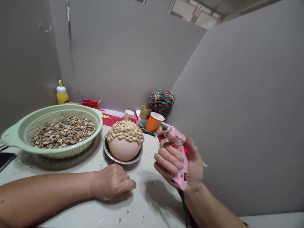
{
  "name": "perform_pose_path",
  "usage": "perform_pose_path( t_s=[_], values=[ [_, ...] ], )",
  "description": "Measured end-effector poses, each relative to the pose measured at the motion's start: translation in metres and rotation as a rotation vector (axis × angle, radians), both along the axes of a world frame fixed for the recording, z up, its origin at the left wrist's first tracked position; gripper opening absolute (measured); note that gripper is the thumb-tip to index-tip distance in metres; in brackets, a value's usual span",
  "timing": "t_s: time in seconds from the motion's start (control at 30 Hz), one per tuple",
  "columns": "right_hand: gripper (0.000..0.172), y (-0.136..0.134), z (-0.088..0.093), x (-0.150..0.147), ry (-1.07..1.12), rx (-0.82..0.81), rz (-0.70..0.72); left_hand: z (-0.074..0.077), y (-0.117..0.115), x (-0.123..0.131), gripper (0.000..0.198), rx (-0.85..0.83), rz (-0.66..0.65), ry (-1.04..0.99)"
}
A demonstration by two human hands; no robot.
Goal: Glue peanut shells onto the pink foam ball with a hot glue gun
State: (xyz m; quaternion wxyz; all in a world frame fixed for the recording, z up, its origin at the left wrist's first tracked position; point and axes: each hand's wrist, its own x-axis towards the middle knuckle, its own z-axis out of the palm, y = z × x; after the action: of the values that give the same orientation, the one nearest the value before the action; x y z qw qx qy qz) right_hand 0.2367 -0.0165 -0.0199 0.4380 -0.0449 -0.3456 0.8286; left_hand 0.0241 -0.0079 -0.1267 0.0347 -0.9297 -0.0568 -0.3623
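Observation:
My right hand is raised over the table's right side, fingers wrapped round a pink hot glue gun. Its metal nozzle points up and left, and a red light glows on its side. On the table, my left hand rests as a closed fist; its fingertips and palm are hidden. Just beyond that fist, a smooth pale pink ball sits in a shallow metal bowl. Unshelled peanuts cover the ball's upper part in close rows, while the lower part is bare.
A green colander of nutshell-like pieces stands left. Behind are red cups, a yellow bottle, an orange paper cup and a multicoloured ball. Grey panels enclose the table; a black cable hangs from the glue gun.

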Motion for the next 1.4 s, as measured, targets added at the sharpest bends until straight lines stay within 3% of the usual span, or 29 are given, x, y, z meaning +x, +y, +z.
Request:
perform_pose_path(
  t_s=[0.1, 0.2, 0.3, 0.37, 0.43, 0.53, 0.67, 0.8, 0.93, 1.0, 1.07, 1.1, 1.17, 1.27, 1.4],
  values=[
    [0.063, 0.003, 0.01, 0.001, -0.113, 0.035, -0.125, 0.003, -0.001, 0.001, 0.024, -0.008, -0.022, -0.046],
    [0.068, 0.017, 0.038, 0.003, -0.265, 0.225, -0.408, 0.003, -0.002, 0.002, 0.034, -0.002, -0.044, -0.063],
    [0.054, 0.039, 0.075, 0.006, -0.185, 0.521, -0.824, 0.001, -0.004, 0.004, 0.036, 0.026, -0.041, -0.064],
    [0.043, 0.053, 0.093, 0.007, -0.12, 0.584, -0.974, 0.001, -0.006, 0.004, 0.035, 0.058, -0.036, -0.059],
    [0.031, 0.062, 0.099, 0.008, -0.04, 0.568, -1.096, 0.003, -0.009, 0.005, 0.034, 0.091, -0.033, -0.046],
    [0.024, 0.071, 0.086, 0.005, -0.007, 0.481, -1.1, 0.011, -0.01, 0.005, 0.03, 0.118, -0.048, -0.058],
    [0.028, 0.081, 0.062, 0.005, -0.098, 0.486, -0.938, 0.03, -0.008, 0.003, 0.032, 0.178, -0.031, -0.06],
    [0.026, 0.082, 0.062, 0.016, -0.119, 0.545, -0.946, 0.059, -0.013, -0.01, 0.028, 0.129, 0.072, -0.079],
    [0.03, 0.067, 0.073, 0.03, -0.131, 0.539, -0.987, 0.102, -0.018, -0.033, 0.013, -0.151, 0.259, -0.06],
    [0.039, 0.06, 0.075, 0.033, -0.133, 0.489, -0.976, 0.121, -0.009, -0.05, 0.019, -0.229, 0.482, -0.135],
    [0.037, 0.055, 0.074, 0.033, -0.136, 0.513, -0.977, 0.133, 0.006, -0.069, 0.013, -0.321, 0.624, -0.073],
    [0.034, 0.053, 0.072, 0.033, -0.133, 0.546, -1.0, 0.136, 0.015, -0.08, 0.016, -0.46, 0.774, -0.006],
    [0.036, 0.049, 0.07, 0.032, -0.172, 0.613, -1.018, 0.138, 0.029, -0.101, 0.034, -0.771, 0.948, 0.098],
    [0.038, 0.044, 0.068, 0.034, -0.327, 0.604, -0.952, 0.134, 0.036, -0.122, 0.043, -0.936, 0.954, 0.243],
    [0.027, 0.052, 0.065, 0.045, -0.377, 0.633, -0.877, 0.134, 0.026, -0.127, 0.045, -1.033, 0.918, 0.326]
  ],
)
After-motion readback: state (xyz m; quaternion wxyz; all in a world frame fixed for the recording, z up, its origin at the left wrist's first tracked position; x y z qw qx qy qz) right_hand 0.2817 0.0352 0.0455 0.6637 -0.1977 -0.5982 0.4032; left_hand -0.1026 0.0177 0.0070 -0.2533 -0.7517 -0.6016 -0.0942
